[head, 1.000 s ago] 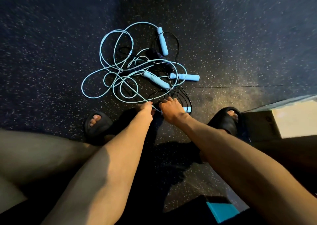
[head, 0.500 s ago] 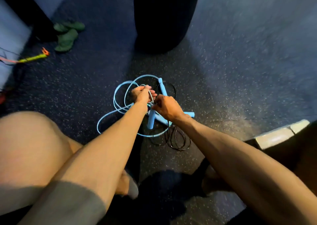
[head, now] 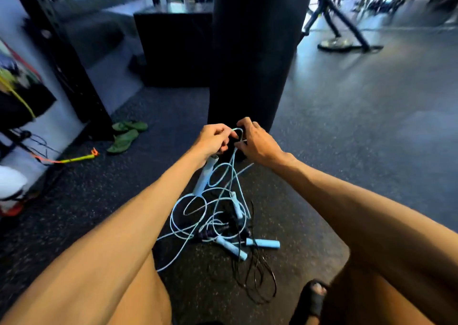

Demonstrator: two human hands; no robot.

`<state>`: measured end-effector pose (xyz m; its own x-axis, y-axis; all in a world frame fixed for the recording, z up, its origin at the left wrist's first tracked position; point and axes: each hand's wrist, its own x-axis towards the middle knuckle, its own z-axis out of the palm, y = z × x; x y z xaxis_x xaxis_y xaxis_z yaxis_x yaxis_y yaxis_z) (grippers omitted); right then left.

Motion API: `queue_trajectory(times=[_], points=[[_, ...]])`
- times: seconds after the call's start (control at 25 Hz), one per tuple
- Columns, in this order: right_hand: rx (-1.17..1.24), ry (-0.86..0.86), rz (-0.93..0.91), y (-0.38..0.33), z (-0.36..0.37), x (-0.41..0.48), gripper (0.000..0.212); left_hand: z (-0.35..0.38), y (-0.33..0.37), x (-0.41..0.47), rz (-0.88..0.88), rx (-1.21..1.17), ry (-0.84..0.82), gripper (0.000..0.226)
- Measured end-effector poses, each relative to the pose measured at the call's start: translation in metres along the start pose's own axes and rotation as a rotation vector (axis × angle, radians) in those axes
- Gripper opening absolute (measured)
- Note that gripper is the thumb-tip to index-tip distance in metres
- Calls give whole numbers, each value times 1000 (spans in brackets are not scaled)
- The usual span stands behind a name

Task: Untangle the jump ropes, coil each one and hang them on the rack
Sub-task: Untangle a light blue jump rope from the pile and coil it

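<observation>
Jump ropes (head: 218, 220): one tangle on the floor (head: 347, 151), between the person's knees and just in front of the punching bag's foot; part of it is lifted off the floor.
Light blue cord (head: 236, 132): one loop is raised between the two hands, and several strands drop from it into the pile.
Light blue handles (head: 264, 243): four counted. One hangs upright just under the left wrist, and three sit in the tangle lower down.
Black rope (head: 257, 287): one thin cord, its loops lying at the near side of the pile. A dark handle shows in the middle of the tangle, too blurred to tell more.
Left hand (head: 214, 138): fingers curled round the light blue cord at the top of the loop.
Right hand (head: 257, 143): thumb and fingers pinch the same cord; it is close beside the left hand, with the loop between them.
Punching bag (head: 247, 52): one, black, upright behind the hands.
Black box (head: 173, 47): one, left of the bag.
Green sandals (head: 126, 136): two, by the foot of a perforated black upright (head: 69, 64).
Yellow cord (head: 74, 159): one, orange-tipped, on the floor at the left.
Black sandal (head: 313, 300): one in view, on the person's right foot.
</observation>
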<state>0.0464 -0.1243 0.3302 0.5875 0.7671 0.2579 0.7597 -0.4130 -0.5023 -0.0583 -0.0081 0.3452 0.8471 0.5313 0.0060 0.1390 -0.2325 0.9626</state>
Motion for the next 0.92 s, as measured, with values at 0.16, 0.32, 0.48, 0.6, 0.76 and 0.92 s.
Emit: queue_trajectory(times=[0.16,0.32,0.48,0.6,0.76,0.92], points=[[86,46,-25,-1,-10,16,11,-15,26,-1,119,-62,-121,28],[41,5,11,5,-9,12,20,-34,15,-4,65,-80,-144,30],[-208,-197,-24,10,-14,12,20,-50,13,-5,65,-71,-26,30],[-312,-387,15,17,-7,2,14,-59,18,-3,70,-172,105,32],[-292,-333,97,27,-7,2,31,-70,11,3,29,-237,384,33],[-180,-143,254,48,-18,4,48,-91,-9,17,-83,-289,622,36]])
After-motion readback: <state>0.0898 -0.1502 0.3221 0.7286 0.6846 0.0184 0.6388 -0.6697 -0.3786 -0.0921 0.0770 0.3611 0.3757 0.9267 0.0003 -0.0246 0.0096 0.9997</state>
